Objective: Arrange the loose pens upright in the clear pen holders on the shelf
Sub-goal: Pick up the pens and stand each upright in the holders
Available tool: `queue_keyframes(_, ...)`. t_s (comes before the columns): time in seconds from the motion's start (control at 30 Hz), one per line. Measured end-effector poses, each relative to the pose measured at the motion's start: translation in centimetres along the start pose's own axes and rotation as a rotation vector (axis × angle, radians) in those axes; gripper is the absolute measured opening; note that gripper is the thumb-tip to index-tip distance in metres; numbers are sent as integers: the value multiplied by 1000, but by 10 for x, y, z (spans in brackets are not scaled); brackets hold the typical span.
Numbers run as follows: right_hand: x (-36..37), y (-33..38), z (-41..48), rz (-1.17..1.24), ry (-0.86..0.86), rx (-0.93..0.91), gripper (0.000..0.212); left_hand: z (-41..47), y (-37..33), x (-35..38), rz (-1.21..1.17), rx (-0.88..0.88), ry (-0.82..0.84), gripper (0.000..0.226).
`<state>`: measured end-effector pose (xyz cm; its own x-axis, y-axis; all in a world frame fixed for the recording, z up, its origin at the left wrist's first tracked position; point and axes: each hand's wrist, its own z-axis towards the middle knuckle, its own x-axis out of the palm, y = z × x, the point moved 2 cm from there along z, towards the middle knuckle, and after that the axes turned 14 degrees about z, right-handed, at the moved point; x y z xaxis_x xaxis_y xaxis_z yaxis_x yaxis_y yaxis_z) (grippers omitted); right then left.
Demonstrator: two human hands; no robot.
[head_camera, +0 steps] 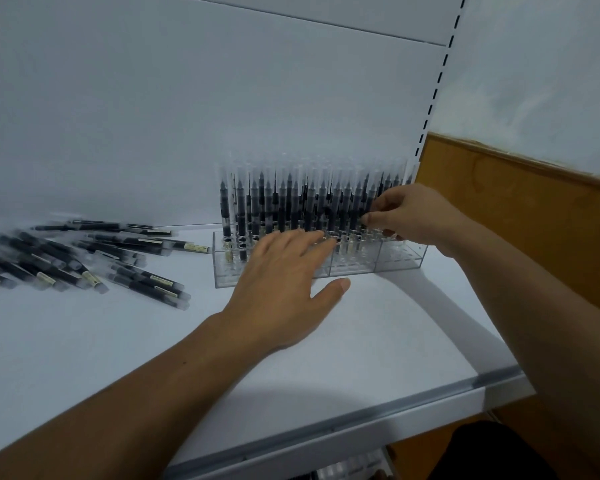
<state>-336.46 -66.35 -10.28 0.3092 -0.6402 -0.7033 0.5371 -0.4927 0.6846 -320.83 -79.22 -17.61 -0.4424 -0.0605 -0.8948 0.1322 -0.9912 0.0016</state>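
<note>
a white shelf [361, 341] carries a heap of loose pens [84, 258] lying flat at the left, well apart from both hands. a slotted post [433, 98] and a wooden panel [516, 220] stand at the right. the left hand [281, 282] is spread, fingers straight and apart, tips touching the clear pen holder [395, 258] and hiding part of its front. the right hand [416, 216] has curled fingers pinching among the upright pens [291, 202] near the holder's right end; blur hides which pen.
</note>
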Motion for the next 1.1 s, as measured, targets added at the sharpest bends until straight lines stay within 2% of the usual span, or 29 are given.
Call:
queue_keyframes(0.13,-13,9,-12,-175,34,-11,31,-1,0,-5,-41,7,3,61)
queue_keyframes(0.33,-17,60,-33,-273,86,-124,22,-15,26,-52,-15,-5,-17,40)
queue_keyframes(0.57,56,136,-52,-214,309,-327,24,-94,128,-88,-7,-350,-16,30)
queue_keyframes(0.7,134,166,-60,-147,454,-489,32,-134,178,-86,74,-499,45,38)
queue_keyframes(0.83,209,174,-45,-175,559,-549,45,-148,206,-79,155,-517,160,80)
queue_keyframes(0.93,238,167,-37,-214,552,-509,45,-149,218,-77,181,-505,265,74)
queue_keyframes(1.0,245,160,-37,-207,525,-515,41,-147,226,-77,164,-470,277,69)
queue_keyframes(1.1,248,158,-35,-140,405,-594,18,-143,232,-76,120,-407,234,54)
